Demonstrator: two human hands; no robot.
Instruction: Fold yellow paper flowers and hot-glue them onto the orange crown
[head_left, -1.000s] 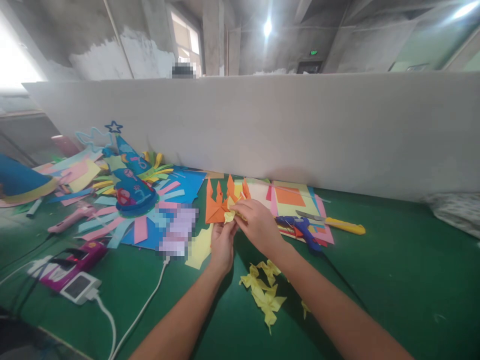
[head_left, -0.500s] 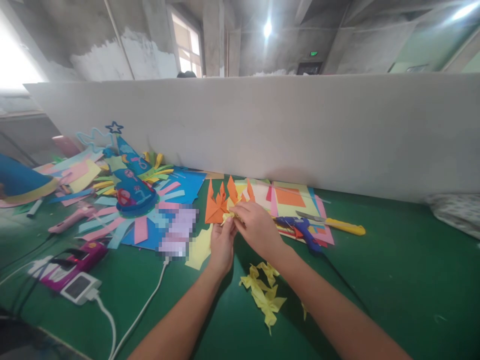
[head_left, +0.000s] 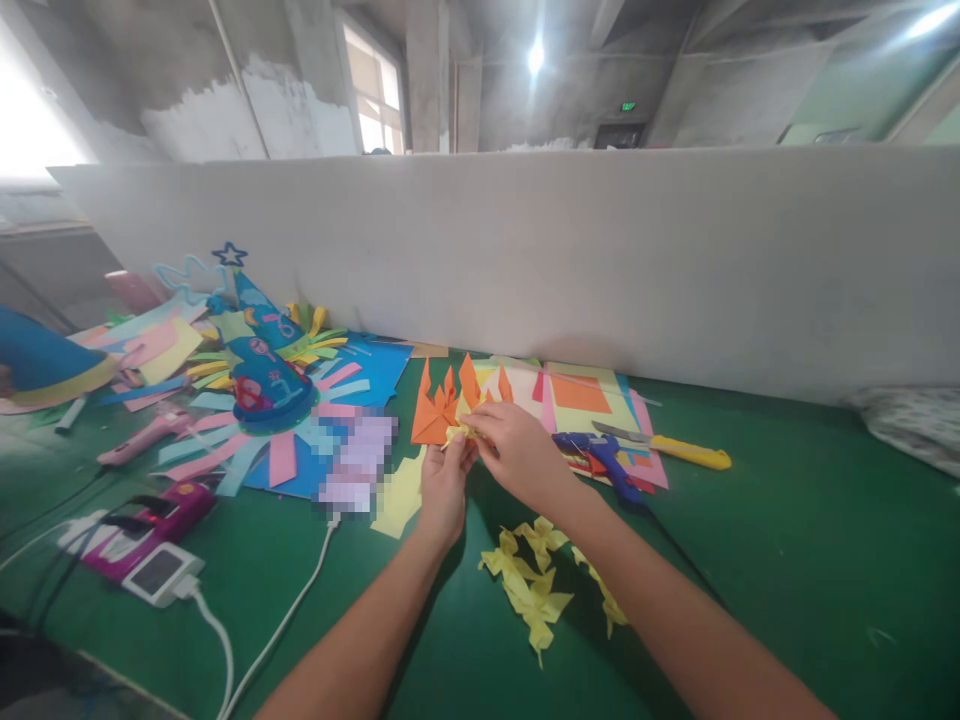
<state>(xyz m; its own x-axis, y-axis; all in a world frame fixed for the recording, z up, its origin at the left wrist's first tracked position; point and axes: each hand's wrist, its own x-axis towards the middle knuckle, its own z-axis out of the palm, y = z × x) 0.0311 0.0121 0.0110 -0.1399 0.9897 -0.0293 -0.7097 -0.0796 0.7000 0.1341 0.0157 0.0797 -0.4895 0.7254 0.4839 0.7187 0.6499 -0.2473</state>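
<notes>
Both hands meet in the middle of the table around a small yellow folded paper piece. My left hand pinches it from below between thumb and fingers. From the right, my right hand has its fingertips closed on the same piece, partly hiding it. Just behind stand orange folded papers with pointed tips. Nearer to me, below my right wrist, several yellow folded paper pieces lie on the green table; my right forearm covers part of one.
Right of my hands lie a blue glue gun, a yellow-handled knife and coloured paper sheets. On the left are decorated blue cone hats, a pink glue gun, a power strip and a white cable. A white partition stands behind.
My right forearm has shifted slightly, uncovering more of the yellow folded paper beneath it. Both hands stay on the same piece, fingers moving only a little.
</notes>
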